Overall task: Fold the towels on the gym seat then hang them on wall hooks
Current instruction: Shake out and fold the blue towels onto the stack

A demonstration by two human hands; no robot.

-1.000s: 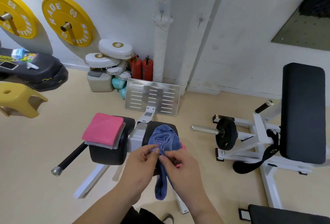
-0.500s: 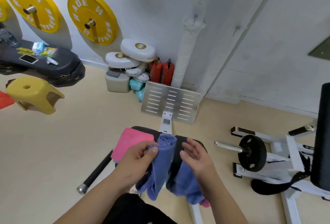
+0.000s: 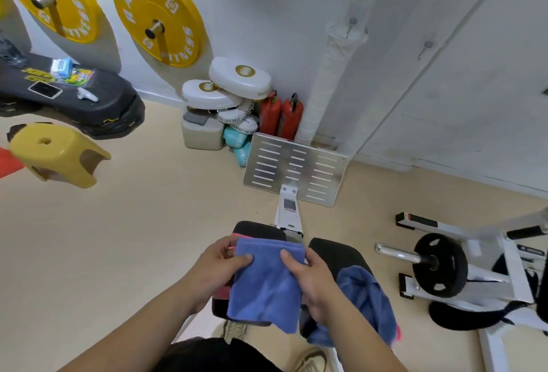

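Since half a second ago, the blue towel (image 3: 267, 285) has gone from a draped bunch to a flat panel stretched between both hands above the left seat pad (image 3: 258, 228). A pink towel (image 3: 222, 293) lies beneath it, likely folded already. Left hand (image 3: 218, 268): thumb over, fingers under, pinching the top-left corner. Right hand (image 3: 312, 285): the same pinch on the top-right corner, probably to keep the edge taut and square for folding. Right, a second blue towel (image 3: 366, 291) lies crumpled on the right pad (image 3: 338, 253). Far right, the hooks (image 3: 353, 20) hold nothing.
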